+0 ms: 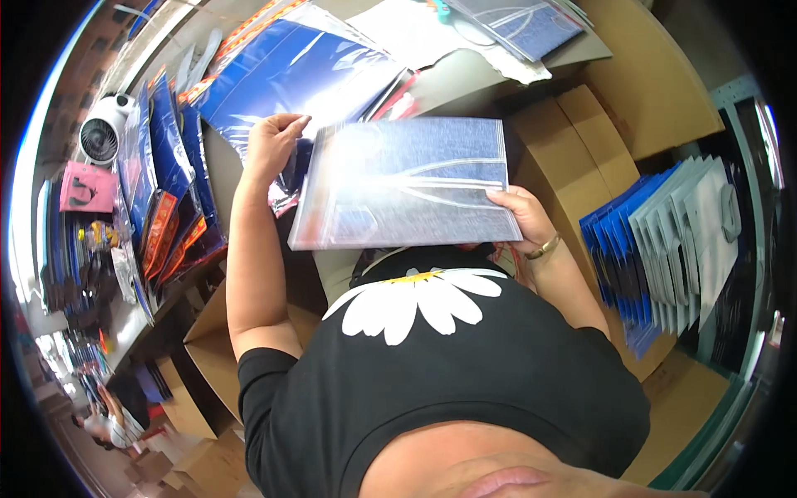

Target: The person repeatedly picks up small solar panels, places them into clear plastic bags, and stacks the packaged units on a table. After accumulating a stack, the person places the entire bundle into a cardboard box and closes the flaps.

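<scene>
In front of my body I hold a flat, shiny denim-print folder (432,166) with white stitch-like lines and a pocket pattern. My right hand (527,217) grips its right edge, thumb on top and fingers underneath. Just off its upper left corner is my left hand (276,148), thumb and fingertips pinched together. Whether a thin film lies in that pinch is too small to tell. Glossy blue plastic-wrapped sheets (274,79) lie on the table beyond my left hand. The left end of the folder is blurred and washed out by glare.
More denim-print folders (540,29) lie at the table's far right. Cardboard boxes (560,141) stand right of me, beside a row of blue and grey bags (664,241). Left are blue packets with orange edges (170,183), a small fan (101,137) and a pink pouch (88,187). Another person (116,423) is far off.
</scene>
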`<state>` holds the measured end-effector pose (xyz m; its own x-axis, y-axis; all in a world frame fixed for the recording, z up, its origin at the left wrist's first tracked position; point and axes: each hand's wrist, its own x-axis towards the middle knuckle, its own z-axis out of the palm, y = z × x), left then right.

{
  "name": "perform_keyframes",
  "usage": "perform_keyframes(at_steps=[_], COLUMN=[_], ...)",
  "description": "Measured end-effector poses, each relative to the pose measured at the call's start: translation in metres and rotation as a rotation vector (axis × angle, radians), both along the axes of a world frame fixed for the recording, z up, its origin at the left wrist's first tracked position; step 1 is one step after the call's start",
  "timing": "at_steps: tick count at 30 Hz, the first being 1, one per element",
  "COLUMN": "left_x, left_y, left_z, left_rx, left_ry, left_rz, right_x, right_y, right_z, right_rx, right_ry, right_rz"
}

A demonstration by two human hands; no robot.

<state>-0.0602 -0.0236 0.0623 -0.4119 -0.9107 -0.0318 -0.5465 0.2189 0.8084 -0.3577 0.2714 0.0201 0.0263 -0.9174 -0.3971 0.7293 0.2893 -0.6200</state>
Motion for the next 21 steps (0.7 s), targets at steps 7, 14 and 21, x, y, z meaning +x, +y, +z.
perform_keyframes(at_steps=[7, 14, 21], left_x=[-0.029, -0.026, -0.002], left_y=[0.037, 0.049, 0.043], left_z=[0.043, 0.023, -0.027], left_rx=[-0.805, -0.953, -0.618], left_ry=[-0.481, -0.286, -0.073], left_rz=[-0.161, -0.171, -0.168], right_x=[0.022, 0.074, 0.06], right_y=[-0.022, -0.128, -0.167], right_z=[0.011, 0.03, -0.011], right_rx=[-0.055, -0.118, -0.292], right_ry=[0.339, 0.096, 1.092], right_rz=[-0.275, 0.118, -0.035])
